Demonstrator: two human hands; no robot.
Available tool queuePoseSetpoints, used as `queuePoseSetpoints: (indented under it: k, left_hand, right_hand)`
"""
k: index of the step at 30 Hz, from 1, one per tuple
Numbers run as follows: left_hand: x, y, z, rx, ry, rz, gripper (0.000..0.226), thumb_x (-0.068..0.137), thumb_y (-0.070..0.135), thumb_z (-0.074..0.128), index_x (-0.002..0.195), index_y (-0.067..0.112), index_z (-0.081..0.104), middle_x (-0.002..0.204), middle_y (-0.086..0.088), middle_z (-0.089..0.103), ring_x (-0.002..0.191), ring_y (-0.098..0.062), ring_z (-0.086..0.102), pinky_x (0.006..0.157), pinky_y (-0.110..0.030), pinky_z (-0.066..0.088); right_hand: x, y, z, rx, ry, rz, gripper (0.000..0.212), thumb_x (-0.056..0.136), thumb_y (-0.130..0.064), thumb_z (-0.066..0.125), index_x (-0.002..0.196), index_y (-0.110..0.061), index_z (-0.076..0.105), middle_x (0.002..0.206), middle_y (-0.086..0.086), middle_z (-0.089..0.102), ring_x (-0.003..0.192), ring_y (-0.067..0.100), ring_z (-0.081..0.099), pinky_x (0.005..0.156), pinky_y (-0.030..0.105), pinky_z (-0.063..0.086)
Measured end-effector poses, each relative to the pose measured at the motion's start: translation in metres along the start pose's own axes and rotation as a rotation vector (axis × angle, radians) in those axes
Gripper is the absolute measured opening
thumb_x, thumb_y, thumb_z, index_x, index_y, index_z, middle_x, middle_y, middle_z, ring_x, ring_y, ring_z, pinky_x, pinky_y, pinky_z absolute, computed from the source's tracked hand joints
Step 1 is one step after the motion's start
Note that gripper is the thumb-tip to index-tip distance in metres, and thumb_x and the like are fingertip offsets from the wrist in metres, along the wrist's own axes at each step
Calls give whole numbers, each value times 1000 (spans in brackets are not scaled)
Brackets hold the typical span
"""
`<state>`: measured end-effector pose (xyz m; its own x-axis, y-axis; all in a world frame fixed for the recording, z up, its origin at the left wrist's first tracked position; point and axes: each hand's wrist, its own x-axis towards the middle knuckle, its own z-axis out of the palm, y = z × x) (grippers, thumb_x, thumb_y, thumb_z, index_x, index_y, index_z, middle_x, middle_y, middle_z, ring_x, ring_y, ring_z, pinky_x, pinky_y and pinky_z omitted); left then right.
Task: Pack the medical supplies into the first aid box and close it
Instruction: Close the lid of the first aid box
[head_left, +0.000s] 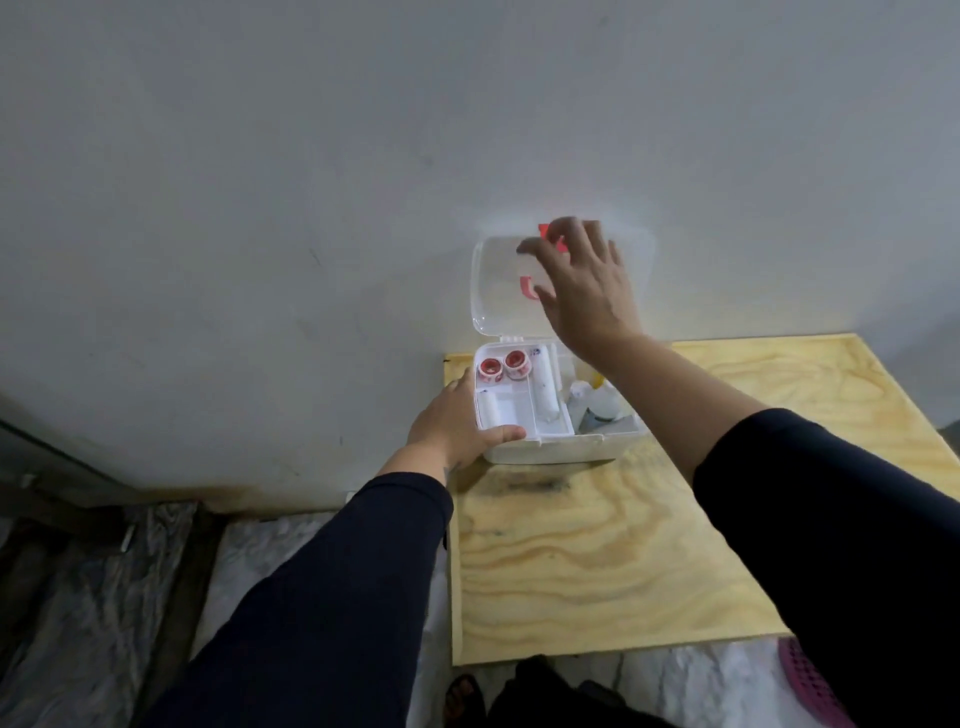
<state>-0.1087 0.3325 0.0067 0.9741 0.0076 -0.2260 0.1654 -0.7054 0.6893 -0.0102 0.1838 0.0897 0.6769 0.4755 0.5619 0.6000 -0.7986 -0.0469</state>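
A white first aid box (556, 451) stands open at the far left corner of a plywood board (597, 545). Its clear lid (491, 283) is raised upright against the wall. My right hand (582, 283) rests on the lid's top edge, fingers curled over it beside the red markings. My left hand (457, 423) grips the box's front left corner, thumb over the rim. In the inner tray lie two red-and-white tape rolls (501, 368), a small white bandage roll (488, 410) and a longer white roll (545, 395). Pale bottles (597, 402) stand in the right compartment.
A grey wall rises directly behind the box. The board lies on a marble-patterned floor (249, 561). A pink perforated basket (810, 686) sits at the lower right. Dark shapes, perhaps feet and sandals (467, 696), show at the bottom edge.
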Motion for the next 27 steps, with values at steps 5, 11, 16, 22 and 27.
queuePoseSetpoints:
  k: [5, 11, 16, 22, 27]
  left_hand:
    - [-3, -4, 6, 6, 11, 15, 95, 72, 55, 72, 146, 20, 23, 139, -3, 50, 123, -25, 50, 100, -43, 45]
    - [-3, -7, 10, -59, 48, 12, 90, 73, 52, 73, 145, 23, 26, 138, 1, 51, 124, -23, 50, 101, -42, 44]
    - [-7, 7, 12, -387, 144, -196, 66, 81, 72, 43, 128, 26, 52, 120, 4, 62, 95, -12, 56, 78, -25, 40]
    - [-9, 25, 5, -607, 182, -385, 98, 75, 83, 4, 121, 17, 61, 119, -7, 64, 104, -22, 59, 95, -36, 41]
    - [-8, 34, 6, -486, 213, -439, 103, 74, 84, 3, 118, 11, 62, 106, -7, 65, 86, -21, 58, 83, -34, 40]
  right_hand:
    - [21, 28, 0, -50, -190, 290, 61, 80, -17, 68, 135, -23, 44, 134, 8, 48, 122, 32, 43, 101, 44, 35]
    - [15, 32, 2, -107, -94, 241, 40, 90, -7, 54, 127, -23, 56, 120, 6, 58, 111, 32, 49, 89, 42, 40]
    - [-17, 27, -15, -68, 5, 169, 33, 93, -14, 52, 123, -21, 60, 114, 7, 63, 105, 33, 54, 81, 42, 42]
    - [-87, 16, -26, -45, 66, 83, 34, 88, -20, 61, 121, -22, 64, 122, 5, 66, 109, 31, 59, 90, 44, 46]
    - [-138, 9, -15, -74, 64, 22, 37, 84, -23, 60, 120, -25, 63, 125, 5, 64, 113, 31, 59, 93, 43, 45]
